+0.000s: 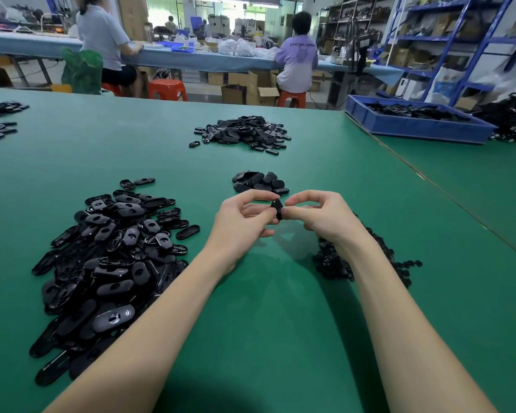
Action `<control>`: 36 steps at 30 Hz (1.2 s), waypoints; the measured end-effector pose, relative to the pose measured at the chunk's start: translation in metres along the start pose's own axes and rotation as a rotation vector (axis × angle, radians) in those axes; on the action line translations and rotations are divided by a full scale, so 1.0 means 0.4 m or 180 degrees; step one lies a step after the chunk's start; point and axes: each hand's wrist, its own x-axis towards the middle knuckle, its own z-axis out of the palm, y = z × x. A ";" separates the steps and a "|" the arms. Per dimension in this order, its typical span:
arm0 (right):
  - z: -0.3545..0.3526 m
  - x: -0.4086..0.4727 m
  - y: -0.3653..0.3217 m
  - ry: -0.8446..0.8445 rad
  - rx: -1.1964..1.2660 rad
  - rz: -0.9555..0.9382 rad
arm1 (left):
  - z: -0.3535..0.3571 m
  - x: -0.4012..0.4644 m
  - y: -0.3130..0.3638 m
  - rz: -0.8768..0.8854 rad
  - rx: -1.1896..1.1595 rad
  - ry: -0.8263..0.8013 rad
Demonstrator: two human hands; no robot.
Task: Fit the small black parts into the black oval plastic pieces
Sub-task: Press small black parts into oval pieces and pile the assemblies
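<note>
- Holding one black oval piece (pixel 277 208) up off the green table (pixel 251 308), I have it caught between both hands, just in front of my chest.
- My left hand (pixel 241 225) pinches its left side, thumb and curled fingers closing on the edge.
- My right hand (pixel 319 217) meets it from the right, thumb and forefinger pressed against the piece's near end; the other fingers arch loosely above.
- Whether a small part is already under my right fingertips I cannot tell, since the piece is seen edge-on and my fingers cover it.
- A big loose heap of oval pieces (pixel 111 257) lies to my left, many showing an open hole in the middle.
- A darker heap of small parts (pixel 340 260) sits under my right wrist, partly hidden by the arm.
- A small stack of ovals (pixel 261 182) lies just beyond my hands, likely the finished ones; a larger pile (pixel 245 133) rests farther back.
- This looks like the pressing-in step: part meeting hole.
- Next calls for lining the part square to the opening, then a firm squeeze until it seats flush, and setting the oval with the stack ahead.
</note>
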 end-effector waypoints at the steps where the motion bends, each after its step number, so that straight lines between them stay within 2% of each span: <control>1: 0.000 0.002 -0.001 0.0023 -0.0024 -0.0010 | 0.001 -0.001 0.001 0.0019 -0.0018 0.0006; 9: -0.011 0.005 0.012 -0.0008 0.0012 0.0019 | -0.004 0.002 0.006 -0.0295 -0.0464 -0.0106; 18: -0.002 0.002 0.015 -0.0332 0.0073 -0.0078 | -0.016 0.010 -0.005 -0.0521 -0.0396 -0.0072; 30: 0.013 0.012 0.018 -0.0099 -0.0159 -0.0240 | -0.020 0.002 -0.002 -0.0400 -0.0145 0.0002; 36: 0.025 0.019 0.033 -0.0026 -0.0350 -0.0316 | -0.009 0.000 -0.016 -0.0351 0.0109 0.0212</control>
